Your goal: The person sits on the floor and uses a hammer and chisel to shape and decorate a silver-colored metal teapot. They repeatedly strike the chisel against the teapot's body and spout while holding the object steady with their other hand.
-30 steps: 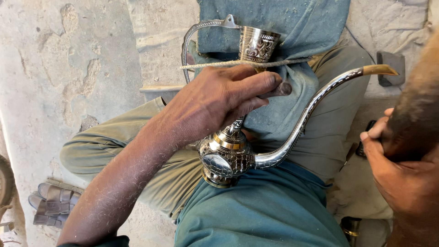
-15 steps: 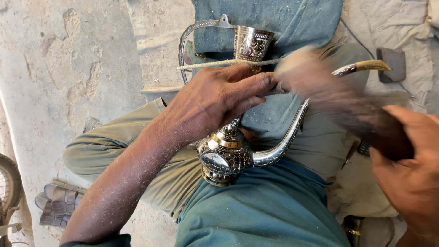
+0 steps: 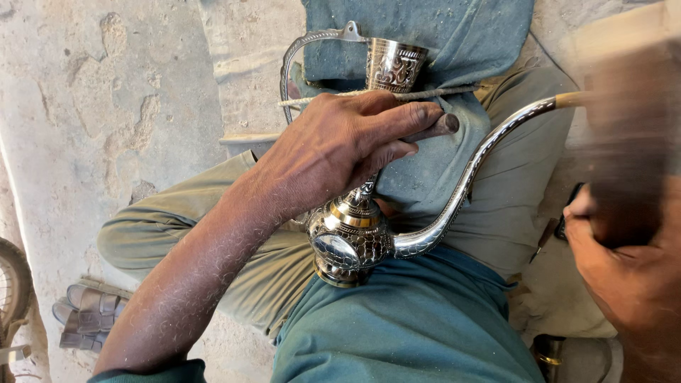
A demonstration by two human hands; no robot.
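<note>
Moved: right hand point(image 3: 628, 284) has swung back to the right edge of the view; half a second ago its blurred wooden tool lay across the spout's tip, now the tool point(image 3: 628, 135) rises as a brown blur above the fist, apart from the metal.
Left hand: left hand point(image 3: 340, 152) clenched over the neck of the ewer point(image 3: 351, 245), fingers also pressing a dark rod-like punch point(image 3: 443, 126) against the cloth.
Right hand: closed around the tool's lower end.
Ewer: silver, embossed, lying across the lap on a blue-green cloth point(image 3: 440, 50); round belly toward the body, cup-shaped mouth point(image 3: 394, 65) away from it, thin curved handle point(image 3: 298, 57) to the left.
Spout: long spout point(image 3: 482, 159) arcs right, brass tip near the tool's blur; whether they touch cannot be told.
Mouth contents: not visible from this angle.
Open room: bare concrete floor point(image 3: 92, 120) to the left; sandals point(image 3: 92, 319) at the lower left edge.
</note>
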